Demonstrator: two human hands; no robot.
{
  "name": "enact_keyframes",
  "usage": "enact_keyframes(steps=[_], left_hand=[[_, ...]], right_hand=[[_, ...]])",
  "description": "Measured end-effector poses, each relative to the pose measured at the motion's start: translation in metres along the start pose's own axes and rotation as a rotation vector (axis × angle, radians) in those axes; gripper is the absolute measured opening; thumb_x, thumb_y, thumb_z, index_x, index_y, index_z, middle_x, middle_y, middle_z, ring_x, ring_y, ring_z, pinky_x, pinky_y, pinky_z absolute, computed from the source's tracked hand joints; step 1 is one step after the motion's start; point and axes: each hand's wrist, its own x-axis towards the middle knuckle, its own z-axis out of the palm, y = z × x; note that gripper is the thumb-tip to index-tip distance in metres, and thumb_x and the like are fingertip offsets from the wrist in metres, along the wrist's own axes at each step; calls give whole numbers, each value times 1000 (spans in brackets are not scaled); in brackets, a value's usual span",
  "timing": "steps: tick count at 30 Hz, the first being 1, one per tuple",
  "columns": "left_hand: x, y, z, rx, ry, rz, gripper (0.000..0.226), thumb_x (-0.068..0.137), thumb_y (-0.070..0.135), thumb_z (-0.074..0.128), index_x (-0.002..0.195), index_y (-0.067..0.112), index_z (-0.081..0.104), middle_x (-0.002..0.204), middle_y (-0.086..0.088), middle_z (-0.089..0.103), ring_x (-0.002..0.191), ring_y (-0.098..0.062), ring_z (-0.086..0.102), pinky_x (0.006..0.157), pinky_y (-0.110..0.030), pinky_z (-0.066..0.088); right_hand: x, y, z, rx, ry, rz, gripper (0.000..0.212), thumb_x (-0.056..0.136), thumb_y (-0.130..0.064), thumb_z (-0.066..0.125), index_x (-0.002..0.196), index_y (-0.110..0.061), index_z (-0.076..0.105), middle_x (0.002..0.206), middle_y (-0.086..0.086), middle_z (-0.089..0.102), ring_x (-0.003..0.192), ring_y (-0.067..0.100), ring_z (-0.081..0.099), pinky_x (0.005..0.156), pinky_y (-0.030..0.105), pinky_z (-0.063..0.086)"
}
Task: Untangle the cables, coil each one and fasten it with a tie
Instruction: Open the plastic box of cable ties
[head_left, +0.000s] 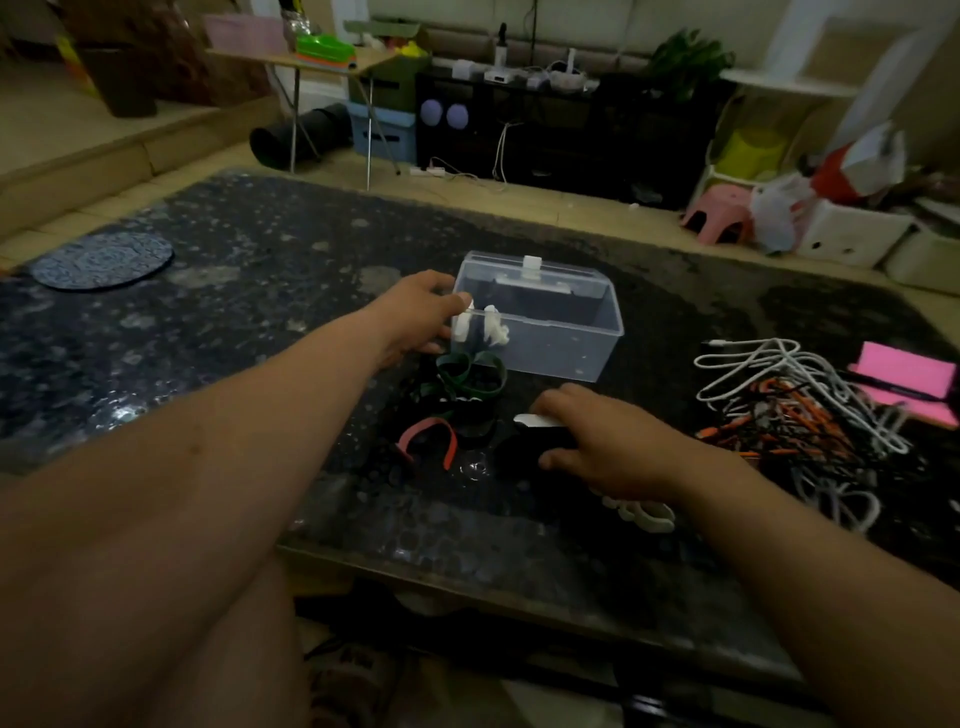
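Head view: a dim room and a dark speckled table (260, 291), seen from above by the person working at it.

A clear box (561, 338) stands open near the table's middle. The left hand (415, 317) is at the box's near left corner, its fingers curled and seemingly pinching a white piece (462, 322). Loose ties (470, 376), green, red and black, lie just in front of the box, between the hands.

The right hand (608, 447) lies with bent fingers over a dark bundle (519, 447) near the front edge. Whether it grips or only rests there cannot be told. A white coil (644, 514) shows under its wrist.

The cables (795, 410), white, orange and black, sit in a tangle near the right edge, untouched, beside a pink pad (909, 379).

Risks, as a judgement:
- Tugging one cable from the tangle would likely tighten the knots or drag the heap off the right edge.
- Black ties and cables are easily missed on the dark top.
- A loose coil could spring open before it is tied.
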Motion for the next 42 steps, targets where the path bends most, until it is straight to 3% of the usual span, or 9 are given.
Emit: enact_keyframes(steps=[7,13,21,25,27,31,35,40,42], left_hand=[[0,-1,2,-12,-5,34,20,109,28,56,128,23,57,106,-5,71,89,-20,68,71,-32,53],[0,-2,3,-4,8,31,23,109,29,56,129,19,60,114,-11,73,94,-23,68,74,-35,54],[-11,5,8,4,26,32,28,107,31,60,131,17,62,116,-13,73,104,-30,72,89,-46,59],[-17,7,8,21,35,34,26,106,32,61,125,15,62,115,-17,73,105,-34,72,89,-49,60],[-18,6,7,21,30,42,17,106,31,61,115,16,62,115,-22,71,96,-31,70,83,-44,59],[-13,4,7,20,22,54,10,105,31,62,103,22,62,114,-18,72,96,-28,70,85,-49,61],[-8,0,6,39,26,71,18,105,36,62,115,22,63,109,-5,74,100,-25,72,85,-46,61],[-2,-4,9,26,44,76,14,104,35,64,111,23,63,104,-4,75,96,-26,74,88,-49,62],[-2,-5,9,22,55,80,12,103,35,65,108,24,63,104,-6,76,95,-28,74,87,-51,63]], right_hand=[[-35,22,-50,158,76,162,25,94,-44,74,106,-37,53,109,-9,55,95,10,59,83,34,52],[-71,17,-10,127,-169,323,55,85,-69,73,109,-36,36,118,-13,46,101,13,59,84,36,50],[-45,-10,13,295,118,330,35,87,-36,78,108,-37,49,105,-4,68,88,13,66,72,33,54],[-25,-10,0,789,217,343,33,85,-30,85,106,-41,62,103,-2,73,85,15,73,68,32,57],[-17,-11,-30,1003,370,312,31,90,-28,82,113,-40,66,105,0,75,88,17,75,71,36,59],[25,5,-95,1008,583,295,41,96,-32,75,133,-28,57,123,6,68,112,28,69,91,51,62],[86,17,-101,883,428,413,53,93,-30,78,139,-22,53,128,11,64,116,32,64,103,57,55],[120,8,-77,733,190,525,45,99,-42,70,130,-12,57,115,12,65,94,27,66,81,41,60],[121,9,-80,658,126,576,60,100,-49,67,141,-7,52,122,14,61,97,29,66,86,43,61]])
